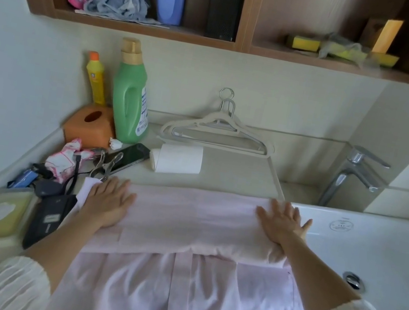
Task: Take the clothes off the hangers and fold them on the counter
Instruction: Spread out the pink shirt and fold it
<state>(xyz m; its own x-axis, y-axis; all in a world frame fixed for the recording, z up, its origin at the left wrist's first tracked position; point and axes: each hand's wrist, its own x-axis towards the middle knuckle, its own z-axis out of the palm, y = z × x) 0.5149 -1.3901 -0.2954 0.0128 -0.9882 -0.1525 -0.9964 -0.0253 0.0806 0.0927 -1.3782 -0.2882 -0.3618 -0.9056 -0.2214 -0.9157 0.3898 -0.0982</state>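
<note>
Under both flat hands (108,199) (281,223): pink shirt (187,217).

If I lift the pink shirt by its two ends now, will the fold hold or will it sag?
Probably sags: the pink shirt is thin cloth whose lower part hangs limp off the counter edge. The fold likely opens, since only the flat left hand and right hand press it. It looks light.
</note>
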